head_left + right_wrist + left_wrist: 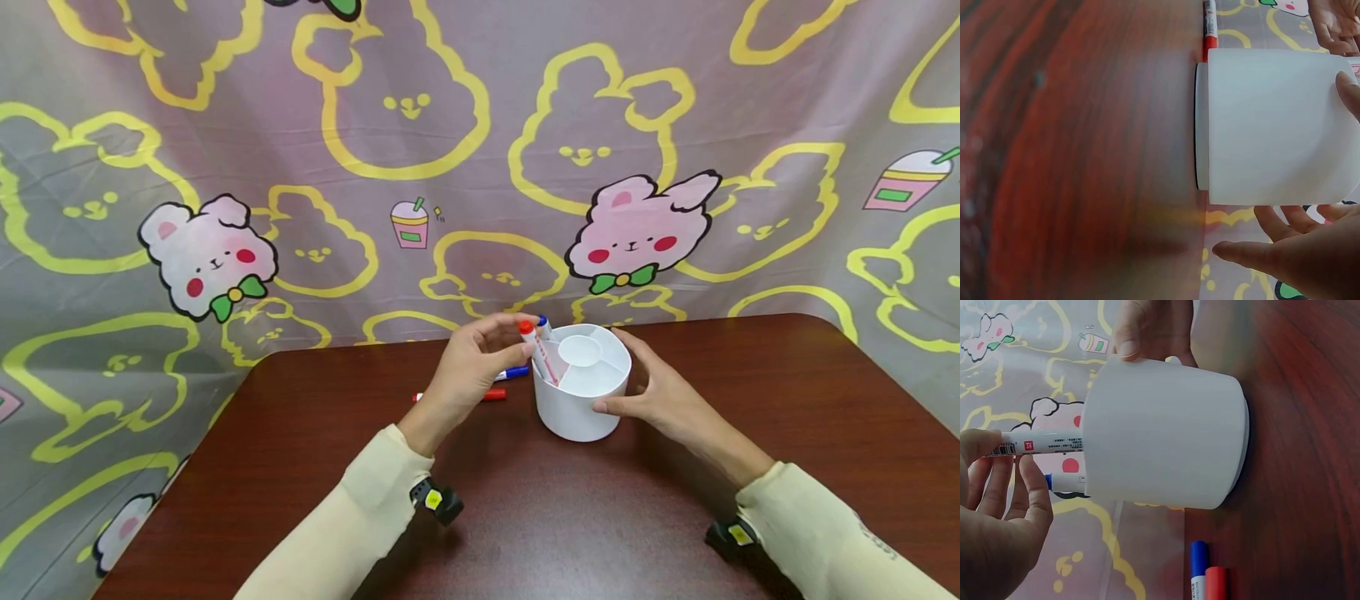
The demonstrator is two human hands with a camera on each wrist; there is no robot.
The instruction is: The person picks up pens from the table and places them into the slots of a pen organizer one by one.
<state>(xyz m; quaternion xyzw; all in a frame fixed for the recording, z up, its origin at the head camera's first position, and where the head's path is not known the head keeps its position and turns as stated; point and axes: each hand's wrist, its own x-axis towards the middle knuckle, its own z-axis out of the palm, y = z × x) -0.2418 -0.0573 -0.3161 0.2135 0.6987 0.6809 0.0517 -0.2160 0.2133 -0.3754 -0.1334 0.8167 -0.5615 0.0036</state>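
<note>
A white round pen holder [576, 417] with divided compartments stands on the table. My right hand [667, 408] grips its right side, thumb on the front wall and fingers around the far side. A white marker with a red end [538, 350] leans in a left compartment. The thumb and fingers of my left hand [468, 367] pinch its upper end; in the left wrist view its barrel [1054, 442] runs down past the rim. Beside it, a blue-ended marker [1067, 482] stands in the holder, its lower part hidden by the wall.
Left of the holder, a blue-capped marker [516, 373] and a red-capped marker [492, 395] lie on the dark wooden table [510, 517], partly behind my left hand. A patterned curtain [480, 192] hangs along the table's far edge.
</note>
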